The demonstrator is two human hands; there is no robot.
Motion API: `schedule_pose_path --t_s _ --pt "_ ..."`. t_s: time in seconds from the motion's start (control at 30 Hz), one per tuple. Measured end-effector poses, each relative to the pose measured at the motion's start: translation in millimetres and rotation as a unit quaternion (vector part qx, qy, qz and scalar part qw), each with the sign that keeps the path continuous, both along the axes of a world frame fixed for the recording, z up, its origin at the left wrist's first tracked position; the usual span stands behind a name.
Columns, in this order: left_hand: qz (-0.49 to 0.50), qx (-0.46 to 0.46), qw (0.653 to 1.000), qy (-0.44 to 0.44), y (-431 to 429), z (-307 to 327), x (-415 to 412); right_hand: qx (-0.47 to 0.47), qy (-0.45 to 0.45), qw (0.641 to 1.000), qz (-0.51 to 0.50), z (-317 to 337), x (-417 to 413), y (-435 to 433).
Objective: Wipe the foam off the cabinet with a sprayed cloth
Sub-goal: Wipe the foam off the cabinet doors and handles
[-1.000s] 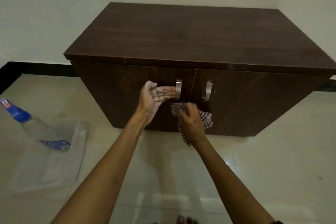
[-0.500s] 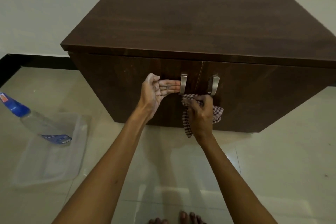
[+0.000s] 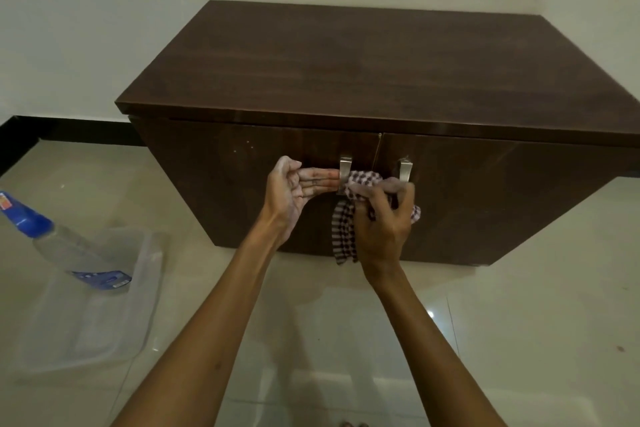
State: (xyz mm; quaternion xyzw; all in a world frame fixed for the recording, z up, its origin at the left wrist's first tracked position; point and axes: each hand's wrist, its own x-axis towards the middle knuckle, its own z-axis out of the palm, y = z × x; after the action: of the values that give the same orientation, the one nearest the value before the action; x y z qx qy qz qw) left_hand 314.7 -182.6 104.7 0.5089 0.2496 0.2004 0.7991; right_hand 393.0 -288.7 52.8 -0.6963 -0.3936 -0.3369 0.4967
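Observation:
A low dark-brown cabinet (image 3: 381, 66) with two doors and two metal handles stands against the wall. My right hand (image 3: 384, 218) grips a bunched checked cloth (image 3: 346, 222) and presses it against the left door's handle (image 3: 345, 166); a tail of cloth hangs down. My left hand (image 3: 294, 189) is held flat, palm up, fingers extended to the same handle, with whitish residue on the palm. A few small white specks (image 3: 242, 147) show on the left door. The right handle (image 3: 404, 168) is bare.
A clear spray bottle with a blue cap (image 3: 62, 243) leans in a transparent plastic tray (image 3: 104, 319) on the glossy tiled floor at the left. A black skirting (image 3: 52, 130) runs along the wall. My toes show at the bottom edge.
My right hand has lifted the cloth from below the handles up onto the left door's handle. My left hand has stayed by that handle. The view has shifted slightly.

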Motion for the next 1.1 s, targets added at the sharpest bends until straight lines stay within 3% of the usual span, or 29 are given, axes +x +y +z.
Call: schedule_pose_path --t_s 0.07,0.23,0.37,0.5,0.67,0.87,0.97,1.1 --pt "0.005 -0.008 1.000 0.000 0.1 0.6 0.7 0.016 0.001 1.000 0.025 26.3 -0.4 8.0" --pt "0.005 -0.005 1.000 0.009 1.9 0.0 2.4 -0.122 -0.065 0.990 0.022 40.9 9.7 14.8" --pt "-0.002 0.009 1.000 -0.001 1.4 -1.4 1.7 -0.090 0.033 0.995 -0.028 35.6 7.1 5.7" --pt "0.011 0.003 1.000 0.004 0.8 -1.5 1.2 -0.134 -0.034 0.990 0.020 38.9 4.2 12.8" --pt "-0.002 0.020 1.000 0.003 -0.4 1.7 0.7 -0.111 0.064 0.991 -0.024 39.1 3.1 6.4" --pt "0.015 0.032 0.999 0.025 -4.9 5.7 0.8 -0.174 0.005 0.985 0.005 50.0 8.2 4.7" --pt "0.018 0.102 0.992 0.065 -9.2 10.9 0.4 -0.120 0.059 0.991 -0.028 55.4 10.6 -14.1" --pt "0.099 0.261 0.951 0.133 -16.7 18.4 2.2 0.091 0.199 0.975 -0.043 76.6 20.5 -48.7"
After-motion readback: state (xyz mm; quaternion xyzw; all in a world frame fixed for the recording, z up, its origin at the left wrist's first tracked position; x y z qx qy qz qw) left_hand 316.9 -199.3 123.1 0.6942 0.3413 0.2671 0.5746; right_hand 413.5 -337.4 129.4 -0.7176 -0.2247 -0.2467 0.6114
